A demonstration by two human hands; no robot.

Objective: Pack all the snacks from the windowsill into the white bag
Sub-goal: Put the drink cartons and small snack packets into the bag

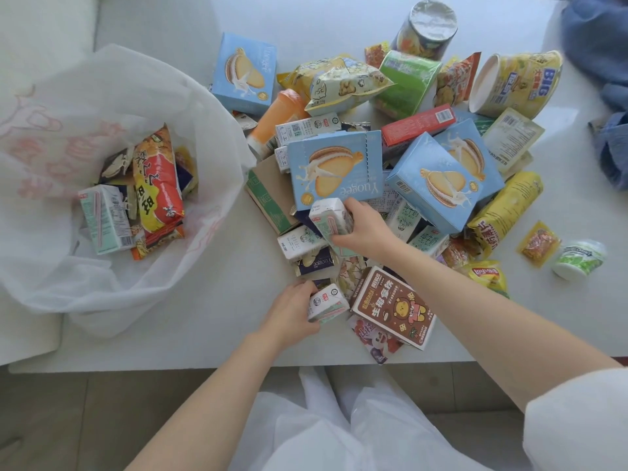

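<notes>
A heap of snacks covers the white windowsill (210,334): blue biscuit boxes (334,168), small milk cartons, chip bags and cups. My right hand (365,229) grips a small white-and-green milk carton (331,217) at the heap's near side. My left hand (289,312) grips another small milk carton (328,302) by the brown bear box (394,307). The white bag (102,96) lies open at the left, holding a milk carton (107,217), a red snack packet (156,185) and other packets.
A yellow tub (520,83) and a foil-lidded cup (424,28) stand at the back right. Blue cloth (601,62) lies at the right edge. A small green-and-white cup (579,258) sits apart at the right. The windowsill's front edge runs just below my hands.
</notes>
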